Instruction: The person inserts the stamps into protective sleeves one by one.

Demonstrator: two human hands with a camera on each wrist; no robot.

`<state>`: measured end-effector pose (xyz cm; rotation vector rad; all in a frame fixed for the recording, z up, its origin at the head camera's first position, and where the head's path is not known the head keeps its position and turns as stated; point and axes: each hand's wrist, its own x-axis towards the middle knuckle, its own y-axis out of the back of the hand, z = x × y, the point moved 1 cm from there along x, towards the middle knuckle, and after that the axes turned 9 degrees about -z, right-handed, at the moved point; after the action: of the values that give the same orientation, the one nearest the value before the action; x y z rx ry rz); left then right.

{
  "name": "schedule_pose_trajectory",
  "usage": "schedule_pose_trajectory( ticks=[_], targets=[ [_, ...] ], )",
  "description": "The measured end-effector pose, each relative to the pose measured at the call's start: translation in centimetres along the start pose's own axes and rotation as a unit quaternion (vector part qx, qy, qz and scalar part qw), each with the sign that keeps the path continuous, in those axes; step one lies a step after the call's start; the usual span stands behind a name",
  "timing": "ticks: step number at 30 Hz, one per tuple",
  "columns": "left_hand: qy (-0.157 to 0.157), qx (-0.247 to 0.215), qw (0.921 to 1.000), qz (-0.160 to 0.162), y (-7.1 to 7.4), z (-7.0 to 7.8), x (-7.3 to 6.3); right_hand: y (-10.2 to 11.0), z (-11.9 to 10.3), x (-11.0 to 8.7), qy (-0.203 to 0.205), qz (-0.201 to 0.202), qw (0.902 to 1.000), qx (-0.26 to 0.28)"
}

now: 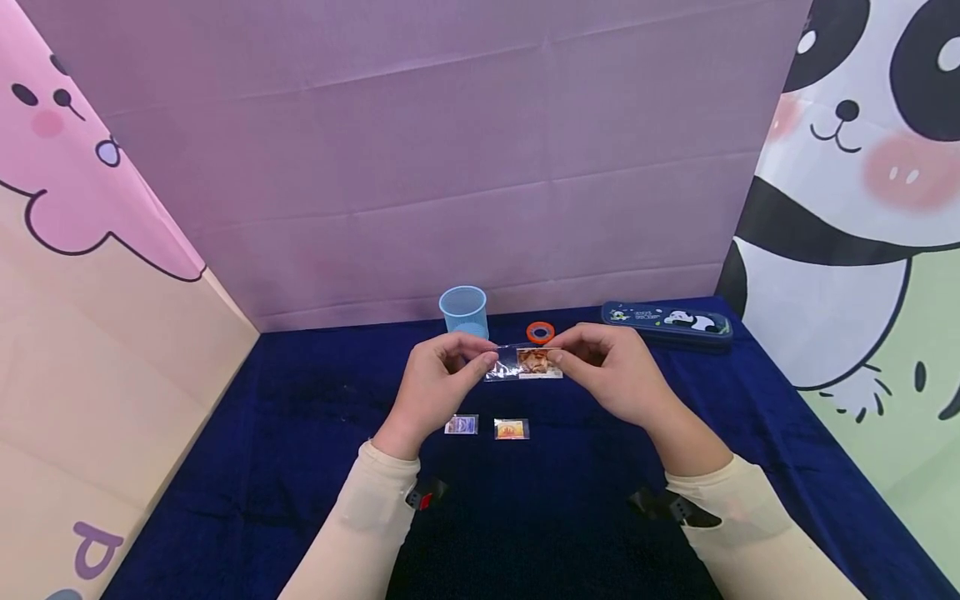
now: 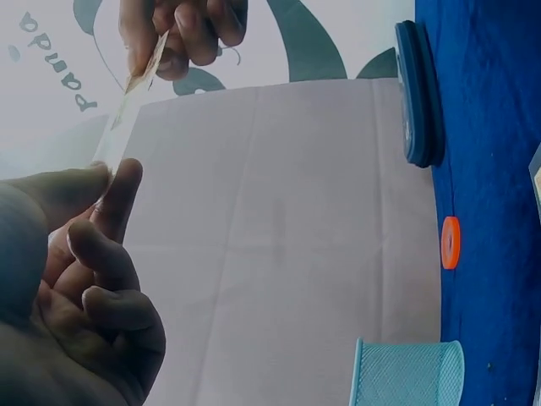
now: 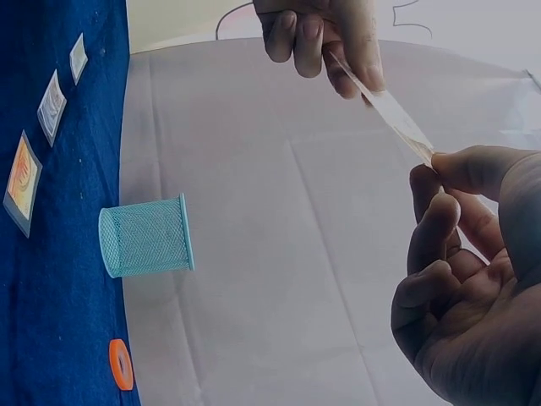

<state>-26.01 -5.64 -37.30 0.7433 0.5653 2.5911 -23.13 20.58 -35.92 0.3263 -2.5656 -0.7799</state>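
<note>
Between both hands a clear plastic sleeve (image 1: 504, 364) is stretched out above the table, with a small stamp-like picture card (image 1: 534, 362) at its right end. My left hand (image 1: 437, 377) pinches the see-through left end between thumb and index finger. At the card end, the thumb and index finger of my right hand (image 1: 617, 372) grip the sleeve. Below them on the cloth lie a blue-purple sleeved card (image 1: 461, 425) and an orange-yellow sleeved card (image 1: 512, 429). The right wrist view shows another sleeved card (image 3: 78, 58) farther along the cloth.
A light blue mesh cup (image 1: 463, 308) stands at the back, behind the left hand. An orange tape roll (image 1: 540, 332) lies right of it. Farther right is a dark blue panda pencil case (image 1: 667, 325). Dark blue cloth (image 1: 315, 467) covers the table; fabric walls enclose three sides.
</note>
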Motion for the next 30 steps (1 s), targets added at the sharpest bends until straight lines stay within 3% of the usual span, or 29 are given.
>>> schedule_pose_trajectory(
  ticks=[10, 17, 30],
  targets=[
    [-0.008, -0.031, 0.9988, 0.037, -0.24, 0.27, -0.14, -0.30, -0.16, -0.08, 0.005, -0.002, 0.9999, 0.016],
    [-0.002, -0.024, 0.9990, 0.039, -0.08, 0.48, -0.16, 0.08, -0.19, -0.18, -0.004, 0.004, 1.0000, -0.003],
    [-0.013, -0.031, 0.9971, 0.068, -0.04, 0.83, -0.14, 0.13, -0.26, -0.31, -0.004, -0.009, 0.9998, 0.014]
  ],
)
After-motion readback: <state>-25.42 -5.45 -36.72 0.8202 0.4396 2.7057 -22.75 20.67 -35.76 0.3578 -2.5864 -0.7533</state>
